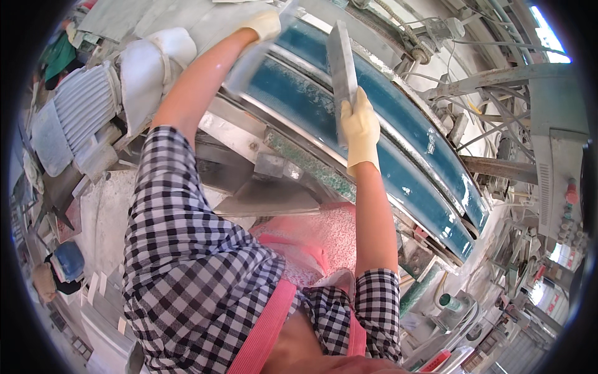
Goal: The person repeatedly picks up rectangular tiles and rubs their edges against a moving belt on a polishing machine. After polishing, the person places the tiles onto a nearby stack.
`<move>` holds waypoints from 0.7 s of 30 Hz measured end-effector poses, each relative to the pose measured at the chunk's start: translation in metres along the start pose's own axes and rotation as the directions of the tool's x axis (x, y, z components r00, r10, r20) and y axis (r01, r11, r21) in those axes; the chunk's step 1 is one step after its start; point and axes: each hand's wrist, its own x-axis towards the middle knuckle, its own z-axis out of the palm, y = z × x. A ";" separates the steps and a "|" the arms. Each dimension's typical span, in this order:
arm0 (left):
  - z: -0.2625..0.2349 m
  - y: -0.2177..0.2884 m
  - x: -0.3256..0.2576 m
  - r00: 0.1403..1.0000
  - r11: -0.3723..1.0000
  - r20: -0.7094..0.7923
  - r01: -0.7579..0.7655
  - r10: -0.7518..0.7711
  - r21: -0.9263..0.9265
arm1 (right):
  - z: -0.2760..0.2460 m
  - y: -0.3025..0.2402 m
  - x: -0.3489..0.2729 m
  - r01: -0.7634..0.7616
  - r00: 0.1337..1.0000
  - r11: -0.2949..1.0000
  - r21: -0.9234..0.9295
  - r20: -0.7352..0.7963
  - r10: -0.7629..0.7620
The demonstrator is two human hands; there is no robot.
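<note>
Your right hand (360,128), in a pale yellow glove, is clenched around the lower end of a grey stone slab (342,68). The slab stands on edge, running up and away from you over the teal conveyor belt (380,124) of the machine. The belt is wet and speckled with pale grit, and it curves from the upper left down to the lower right between bright metal rails.

Your left hand (265,23), gloved the same way, reaches far forward to the top of the view. Its grip is closed on a second, paler slab (249,62) that slants back toward you across the belt's near edge; motion blur hides how the fingers sit on it.

Both arms are stretched out nearly straight, bare from the gloves to the rolled black-and-white checked sleeves (187,249). A pink apron (311,240) covers your front.

No open container shows near your hands. At the lower right a green-capped bottle (451,302) lies among clutter; its contents cannot be made out. A ribbed grey motor (75,118) sits at the left.
</note>
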 end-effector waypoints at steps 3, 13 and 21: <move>0.001 0.021 -0.021 0.982 0.906 -0.059 -0.187 0.178 -0.380 | 0.002 0.005 0.005 0.044 0.999 0.999 0.030 -0.007 -0.043; 0.095 0.126 -0.021 0.915 0.894 0.184 -0.281 0.359 -0.348 | -0.035 0.027 0.000 -0.118 0.985 0.986 0.116 0.140 0.102; 0.190 0.155 0.043 0.929 0.943 0.164 -0.326 0.332 -0.059 | -0.002 0.076 0.025 -0.040 0.994 0.957 0.289 0.111 0.008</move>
